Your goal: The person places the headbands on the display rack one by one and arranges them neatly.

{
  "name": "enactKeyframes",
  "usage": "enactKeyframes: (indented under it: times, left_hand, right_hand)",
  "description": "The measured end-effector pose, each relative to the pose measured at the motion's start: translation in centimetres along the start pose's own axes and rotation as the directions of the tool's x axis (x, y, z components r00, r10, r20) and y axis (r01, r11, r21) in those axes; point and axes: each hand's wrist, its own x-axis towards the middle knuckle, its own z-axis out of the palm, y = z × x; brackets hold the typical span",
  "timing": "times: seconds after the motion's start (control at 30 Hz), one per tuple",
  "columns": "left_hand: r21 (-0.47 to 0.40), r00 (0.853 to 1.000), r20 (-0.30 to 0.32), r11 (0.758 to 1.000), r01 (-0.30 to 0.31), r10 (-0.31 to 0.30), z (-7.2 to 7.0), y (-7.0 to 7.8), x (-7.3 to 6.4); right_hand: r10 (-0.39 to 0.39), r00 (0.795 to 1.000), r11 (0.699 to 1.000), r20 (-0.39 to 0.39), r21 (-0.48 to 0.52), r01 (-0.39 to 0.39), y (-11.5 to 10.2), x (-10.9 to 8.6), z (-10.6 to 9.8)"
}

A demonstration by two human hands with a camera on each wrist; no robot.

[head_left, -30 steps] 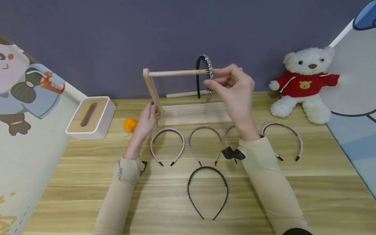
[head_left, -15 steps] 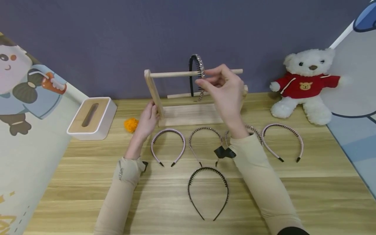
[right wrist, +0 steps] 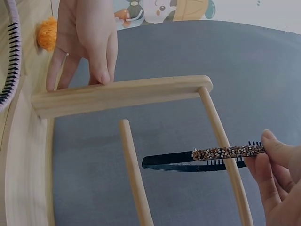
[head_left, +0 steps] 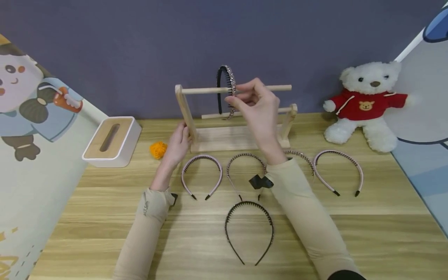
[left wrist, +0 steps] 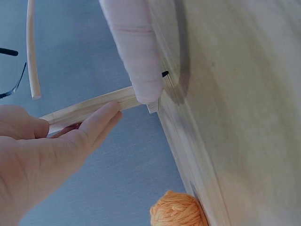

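My right hand (head_left: 260,111) pinches a black toothed headband (head_left: 231,77) with a glittery rhinestone face between thumb and fingers. The headband stands around the upper rod (head_left: 204,90) of a wooden rack, its open ends pointing down; in the right wrist view the rod passes inside its curve. My left hand (head_left: 177,144) grips the rack's left upright (head_left: 184,107) low down, thumb on one side and fingers on the other, as the left wrist view also shows. Behind my right hand, part of the rack's lower rod (head_left: 213,116) and base (head_left: 224,138) is hidden.
In front of the rack lie a lilac headband (head_left: 202,157), a beaded one (head_left: 246,154), another partly under my right sleeve (head_left: 301,154), and a pink one (head_left: 357,167). A black headband (head_left: 249,203) lies nearer. Around them are a tissue box (head_left: 112,142), orange yarn ball (head_left: 158,149) and teddy bear (head_left: 365,103).
My right hand has slid the rhinestone headband leftward along the upper rod, toward the left upright. More of the rack's right end now shows. My left hand keeps its grip on the upright.
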Motion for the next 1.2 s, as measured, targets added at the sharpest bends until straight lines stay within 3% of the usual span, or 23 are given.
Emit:
enactKeyframes:
  times: [0.5,0.77,1.0,1.2]
  left_hand:
    - [0.03,1.0,-0.021,1.0,-0.01,0.01,0.1,0.2,-0.1]
    - [-0.005,1.0,-0.02,1.0,-0.008,0.008,0.2,0.3,-0.2]
    - [-0.033,0.999,-0.023,0.999,-0.024,0.023,0.1,0.2,-0.2]
    - [-0.027,0.999,-0.031,0.999,-0.037,0.037,0.2,0.1,-0.1]
  right_hand:
    - [-0.041,0.998,0.998,0.044,-0.042,0.042,0.8,-0.2,2.1]
    - [-0.073,0.993,0.995,0.092,-0.063,0.079,1.2,-0.3,3.7]
    - [-0.021,0.99,0.996,0.137,-0.086,0.033,1.4,-0.5,4.9]
    - [-0.024,0.987,0.993,0.156,-0.11,0.041,1.7,-0.5,5.7]
